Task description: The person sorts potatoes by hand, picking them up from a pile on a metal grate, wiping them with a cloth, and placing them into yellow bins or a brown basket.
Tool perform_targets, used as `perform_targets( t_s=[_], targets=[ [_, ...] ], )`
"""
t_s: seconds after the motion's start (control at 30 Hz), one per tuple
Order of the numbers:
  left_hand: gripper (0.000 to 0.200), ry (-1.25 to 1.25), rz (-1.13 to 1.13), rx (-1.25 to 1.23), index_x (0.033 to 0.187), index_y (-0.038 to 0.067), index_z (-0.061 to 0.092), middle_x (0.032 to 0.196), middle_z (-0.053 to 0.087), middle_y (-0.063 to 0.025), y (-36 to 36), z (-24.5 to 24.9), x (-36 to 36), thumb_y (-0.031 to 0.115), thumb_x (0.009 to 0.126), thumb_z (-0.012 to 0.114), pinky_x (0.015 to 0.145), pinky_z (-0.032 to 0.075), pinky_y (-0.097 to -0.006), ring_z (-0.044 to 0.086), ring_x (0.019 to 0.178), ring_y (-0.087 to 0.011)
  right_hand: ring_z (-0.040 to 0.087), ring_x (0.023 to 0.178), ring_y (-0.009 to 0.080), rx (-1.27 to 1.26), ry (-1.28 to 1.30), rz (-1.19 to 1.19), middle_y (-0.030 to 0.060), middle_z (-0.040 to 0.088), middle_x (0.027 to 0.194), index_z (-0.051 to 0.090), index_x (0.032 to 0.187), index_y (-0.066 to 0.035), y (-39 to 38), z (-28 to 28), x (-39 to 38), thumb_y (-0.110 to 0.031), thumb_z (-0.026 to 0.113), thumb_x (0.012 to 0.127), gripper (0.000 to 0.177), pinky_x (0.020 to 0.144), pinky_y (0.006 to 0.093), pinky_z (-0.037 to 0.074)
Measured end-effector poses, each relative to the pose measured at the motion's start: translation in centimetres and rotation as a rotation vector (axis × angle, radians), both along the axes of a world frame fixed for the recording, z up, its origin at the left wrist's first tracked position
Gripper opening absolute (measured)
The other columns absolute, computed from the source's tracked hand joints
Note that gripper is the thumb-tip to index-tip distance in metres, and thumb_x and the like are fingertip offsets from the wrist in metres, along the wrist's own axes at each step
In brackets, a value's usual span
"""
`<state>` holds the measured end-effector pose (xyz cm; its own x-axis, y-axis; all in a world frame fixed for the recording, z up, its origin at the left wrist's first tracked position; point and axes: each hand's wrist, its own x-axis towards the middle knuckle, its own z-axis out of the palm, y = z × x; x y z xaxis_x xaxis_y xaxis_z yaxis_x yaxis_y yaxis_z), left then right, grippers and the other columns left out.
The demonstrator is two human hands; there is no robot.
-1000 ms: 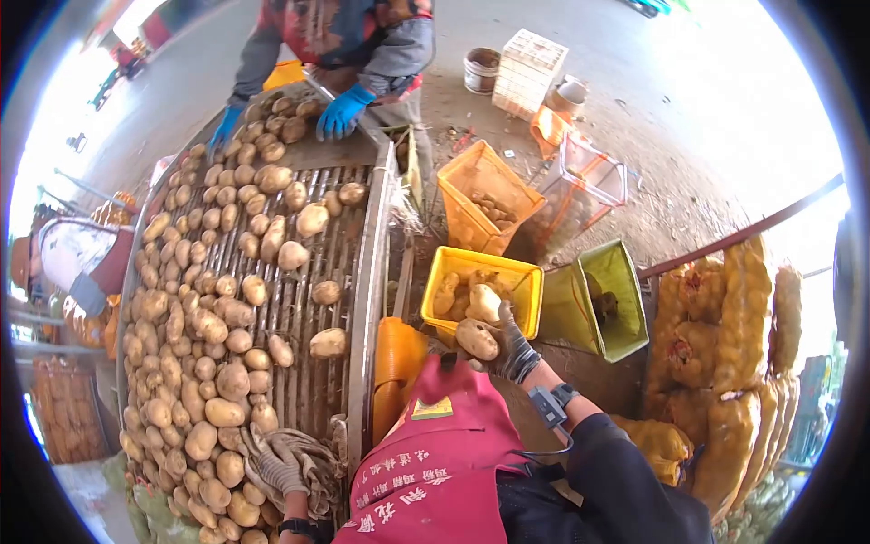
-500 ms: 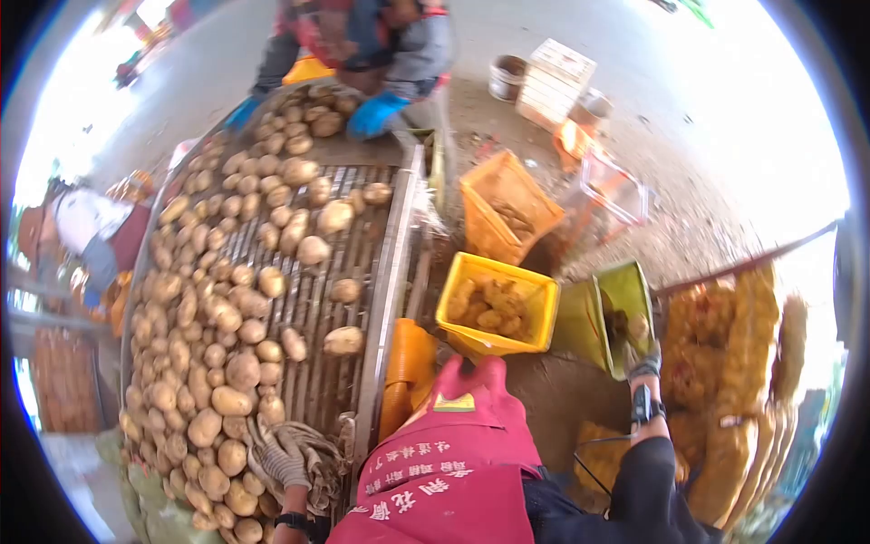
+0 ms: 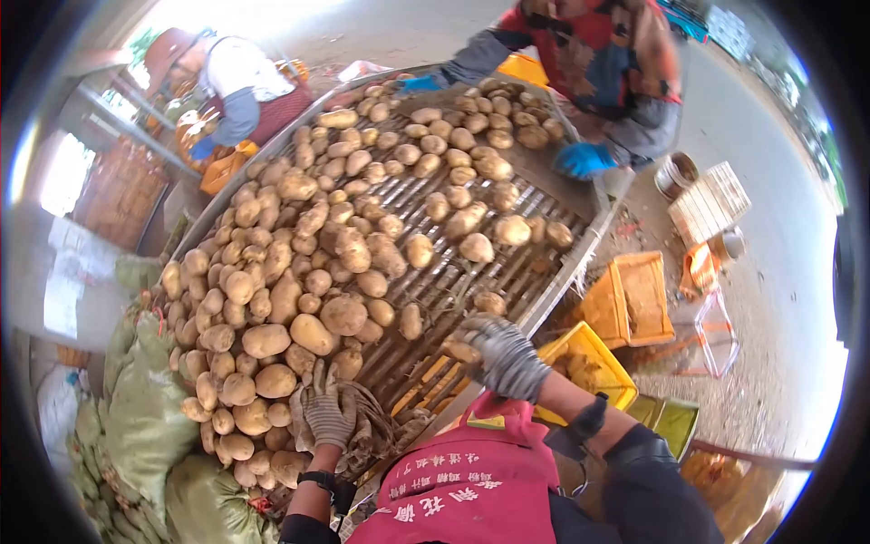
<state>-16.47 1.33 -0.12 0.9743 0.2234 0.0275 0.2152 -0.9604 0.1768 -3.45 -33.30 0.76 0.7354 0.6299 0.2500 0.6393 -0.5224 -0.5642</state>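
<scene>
My right hand (image 3: 507,358), in a striped grey glove, is closed around a potato (image 3: 459,349) over the near right edge of the slatted sorting table (image 3: 535,272). My left hand (image 3: 328,412), gloved too, lies with its fingers stretched out on a crumpled cloth (image 3: 367,412), against the near edge of the potato heap. A dense heap of potatoes (image 3: 313,334) covers the left side of the table, and loose ones lie scattered over the slats. Below my right forearm stands a yellow bin (image 3: 609,363) with potatoes inside, partly hidden by the arm.
Across the table a person with blue gloves (image 3: 584,160) has both hands by the potatoes. Another person (image 3: 245,86) bends at the far left. Full green sacks (image 3: 154,390) lean at the near left. An orange bin (image 3: 625,299), a green bin (image 3: 675,424) and a white crate (image 3: 711,204) stand right.
My right hand has moved from the green bin to the table and now holds a potato. My left hand stays at the cloth. The view has swung left.
</scene>
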Motion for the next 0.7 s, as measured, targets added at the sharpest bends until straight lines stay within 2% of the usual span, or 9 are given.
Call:
perform_targets(
  t_s=[0.07, 0.17, 0.27, 0.3, 0.33, 0.37, 0.5, 0.6, 0.7],
  targets=[
    [0.056, 0.014, -0.024, 0.054, 0.142, 0.011, 0.049, 0.154, 0.039, -0.0157, -0.1, 0.2, 0.1, 0.031, 0.09, 0.054, 0.115, 0.024, -0.0523, 0.036, 0.138, -0.0432, 0.047, 0.128, 0.0371, -0.276, -0.081, 0.128, 0.0133, 0.056, 0.13, 0.062, 0.125, -0.015, 2.6, -0.1, 1.5, -0.037, 0.077, 0.07, 0.061, 0.107, 0.0564, 0.033],
    [0.055, 0.015, -0.006, 0.019, 0.14, 0.011, 0.051, 0.152, 0.041, -0.0171, 0.0, 0.0, 0.2, 0.03, 0.088, 0.056, 0.114, 0.025, -0.0533, 0.037, 0.137, -0.0433, 0.052, 0.124, 0.0314, -0.284, -0.09, 0.251, 0.0092, 0.059, 0.126, 0.064, 0.123, -0.019, 2.6, -0.8, 4.9, -0.037, 0.08, 0.057, 0.07, 0.108, 0.0541, 0.032],
    [0.058, 0.048, 0.003, -0.008, 0.141, 0.013, 0.05, 0.153, 0.04, -0.0184, 0.2, 0.1, 0.2, 0.031, 0.086, 0.058, 0.113, 0.025, -0.0547, 0.037, 0.136, -0.0423, 0.068, 0.09, 0.0232, -0.645, 0.132, 0.013, 0.0047, 0.07, 0.087, 0.072, 0.095, -0.017, 0.9, -1.9, 11.4, -0.021, 0.068, 0.072, 0.024, 0.09, 0.0431, 0.05],
    [0.058, 0.071, -0.004, -0.013, 0.142, 0.014, 0.05, 0.152, 0.04, -0.0195, 0.1, 0.5, 0.4, 0.031, 0.086, 0.057, 0.112, 0.025, -0.0557, 0.04, 0.133, -0.0438, 0.065, 0.097, 0.0265, -0.752, 0.082, -0.132, 0.0069, 0.069, 0.095, 0.071, 0.1, -0.014, 1.9, 4.1, 12.9, -0.014, 0.065, 0.077, 0.024, 0.094, 0.0455, 0.047],
    [0.058, 0.097, -0.015, -0.018, 0.142, 0.014, 0.049, 0.151, 0.041, -0.0206, 0.1, 0.6, 0.6, 0.03, 0.087, 0.057, 0.111, 0.026, -0.0567, 0.043, 0.13, -0.0453, 0.061, 0.105, 0.0309, -0.6, -0.421, -0.323, 0.0096, 0.066, 0.105, 0.069, 0.105, -0.012, -0.1, -1.4, 14.7, -0.015, 0.067, 0.075, 0.03, 0.096, 0.0464, 0.045],
    [0.059, 0.097, -0.027, 0.008, 0.142, 0.014, 0.049, 0.15, 0.041, -0.0223, 0.2, 0.4, 0.5, 0.032, 0.087, 0.056, 0.11, 0.027, -0.0568, 0.043, 0.128, -0.0464, 0.058, 0.109, 0.0321, -0.314, -0.387, -0.315, 0.011, 0.062, 0.114, 0.065, 0.111, -0.011, 1.0, 0.9, 16.0, -0.014, 0.069, 0.073, 0.038, 0.1, 0.0473, 0.042],
    [0.062, 0.171, 0.013, -0.043, 0.143, 0.018, 0.048, 0.154, 0.037, -0.0175, 0.4, 0.1, 0.3, 0.037, 0.085, 0.058, 0.113, 0.022, -0.0558, 0.036, 0.136, -0.0423, 0.059, 0.113, 0.0363, 0.009, 0.014, -0.056, 0.0182, 0.063, 0.12, 0.06, 0.123, -0.008, 11.3, 3.0, 19.4, -0.029, 0.075, 0.082, 0.048, 0.097, 0.0461, 0.047],
    [0.061, 0.103, 0.019, -0.094, 0.143, 0.018, 0.048, 0.155, 0.037, -0.0155, 0.5, -0.6, -0.1, 0.039, 0.086, 0.057, 0.113, 0.023, -0.0552, 0.037, 0.135, -0.0414, 0.048, 0.129, 0.0394, -0.233, -0.113, -0.031, 0.0175, 0.053, 0.138, 0.043, 0.143, -0.008, 19.4, 1.0, 20.4, -0.056, 0.07, 0.081, 0.084, 0.11, 0.0542, 0.031],
    [0.059, 0.16, 0.052, -0.106, 0.142, 0.018, 0.05, 0.155, 0.037, -0.0135, 0.4, 0.0, -0.1, 0.04, 0.087, 0.055, 0.112, 0.024, -0.0546, 0.039, 0.134, -0.041, 0.048, 0.129, 0.0408, -0.377, 0.045, 0.016, 0.0229, 0.05, 0.139, 0.038, 0.146, -0.006, 24.1, 2.3, 18.5, -0.047, 0.075, 0.08, 0.086, 0.11, 0.0536, 0.033]
  ],
)
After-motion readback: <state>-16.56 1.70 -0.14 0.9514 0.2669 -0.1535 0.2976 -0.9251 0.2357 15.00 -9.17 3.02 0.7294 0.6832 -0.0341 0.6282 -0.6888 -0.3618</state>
